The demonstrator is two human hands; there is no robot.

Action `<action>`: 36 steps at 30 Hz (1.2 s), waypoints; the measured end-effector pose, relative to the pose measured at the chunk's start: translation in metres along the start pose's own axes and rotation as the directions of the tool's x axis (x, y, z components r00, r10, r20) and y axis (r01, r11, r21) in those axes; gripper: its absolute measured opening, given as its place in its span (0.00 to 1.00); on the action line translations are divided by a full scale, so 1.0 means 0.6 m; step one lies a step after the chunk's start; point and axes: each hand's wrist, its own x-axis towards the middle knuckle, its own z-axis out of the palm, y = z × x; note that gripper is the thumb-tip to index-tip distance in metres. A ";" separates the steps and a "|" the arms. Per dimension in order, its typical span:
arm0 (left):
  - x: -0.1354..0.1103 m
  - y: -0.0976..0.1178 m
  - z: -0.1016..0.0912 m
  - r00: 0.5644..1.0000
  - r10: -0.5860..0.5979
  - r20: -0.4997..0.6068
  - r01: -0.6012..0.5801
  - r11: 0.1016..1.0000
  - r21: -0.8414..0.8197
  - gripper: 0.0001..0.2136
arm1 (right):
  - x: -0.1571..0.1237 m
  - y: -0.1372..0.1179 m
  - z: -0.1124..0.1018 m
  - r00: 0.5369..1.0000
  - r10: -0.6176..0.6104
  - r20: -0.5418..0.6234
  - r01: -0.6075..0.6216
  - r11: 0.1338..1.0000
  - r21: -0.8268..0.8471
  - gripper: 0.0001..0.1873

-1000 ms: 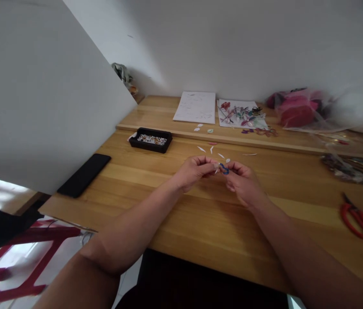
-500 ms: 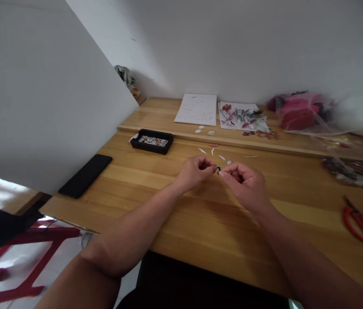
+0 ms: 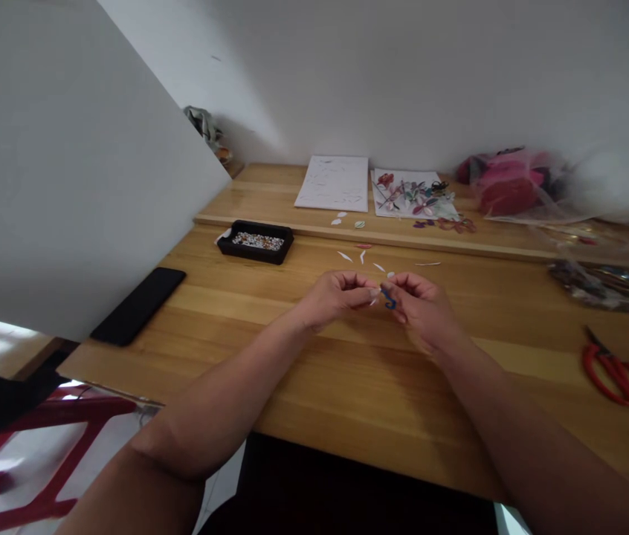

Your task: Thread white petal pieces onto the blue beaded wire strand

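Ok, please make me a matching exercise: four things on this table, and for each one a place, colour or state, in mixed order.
1. scissors
2. tray
3. blue piece
4. left paper sheet

A. on the raised ledge at the back
B. pinched in the right hand
C. with red handles
D. with many small pieces inside

Pairs: 1-C, 2-D, 3-B, 4-A

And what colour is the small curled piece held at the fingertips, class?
The small curled piece is blue, seen best in the head view.
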 end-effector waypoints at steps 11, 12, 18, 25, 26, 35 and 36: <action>0.013 -0.007 -0.001 0.958 0.138 -0.253 -0.144 0.990 -0.003 0.12 | -0.024 -0.005 0.026 0.983 0.140 0.122 -0.155 0.981 0.117 0.16; 0.014 -0.007 -0.002 0.950 0.157 -0.269 -0.155 0.988 0.026 0.11 | -0.026 -0.007 0.026 0.988 0.105 0.111 -0.113 0.991 0.070 0.15; 0.016 -0.007 -0.003 0.948 0.164 -0.273 -0.127 0.981 0.149 0.06 | -0.036 -0.029 0.018 0.981 -0.189 0.047 0.195 0.932 -0.306 0.10; 0.004 0.000 0.001 0.975 0.163 -0.152 -0.120 0.959 0.257 0.07 | -0.028 -0.031 -0.004 0.915 -0.402 0.015 0.362 0.807 -0.466 0.06; 0.002 0.001 0.002 0.980 0.155 -0.126 -0.118 0.957 0.264 0.07 | -0.026 -0.032 -0.006 0.911 -0.411 0.015 0.369 0.800 -0.474 0.06; -0.008 0.011 0.007 0.997 0.075 -0.005 -0.073 0.978 0.196 0.09 | -0.015 -0.031 -0.012 0.945 -0.327 0.006 0.302 0.865 -0.401 0.07; -0.009 0.012 0.008 0.998 0.064 -0.006 -0.062 0.981 0.184 0.10 | -0.013 -0.028 -0.013 0.948 -0.319 0.005 0.296 0.872 -0.390 0.07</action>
